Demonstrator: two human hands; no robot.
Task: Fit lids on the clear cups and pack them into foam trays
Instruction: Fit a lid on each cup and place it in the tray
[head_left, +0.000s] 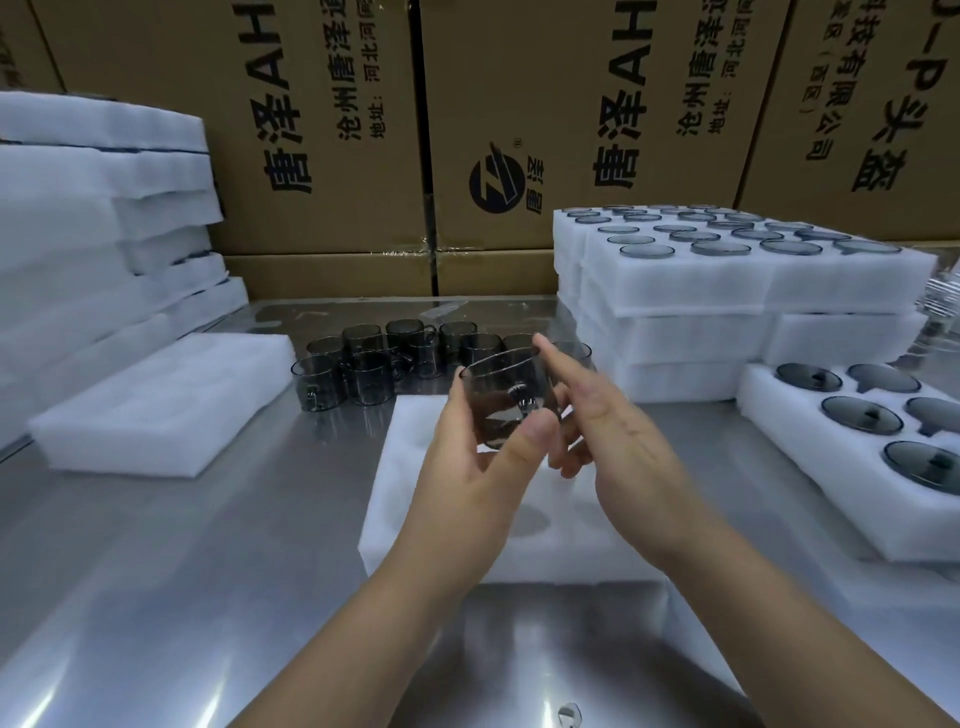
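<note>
Left hand (467, 483) is gripping a clear cup (506, 395), thumb across the near wall and fingers curled behind, holding it above a white foam tray (415, 519) on the bench (208, 545). Right hand (618, 431) is hovering just beside the cup, fingers loosely extended, holding nothing. More cups (395, 358) are standing clustered behind; lids (860, 420) are sitting in foam at right.

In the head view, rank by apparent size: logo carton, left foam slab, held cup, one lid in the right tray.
1. Logo carton.
2. Left foam slab.
3. Held cup.
4. Lid in the right tray.
The cup sits nearer the camera, so its lead over the lid is unsure.
</note>
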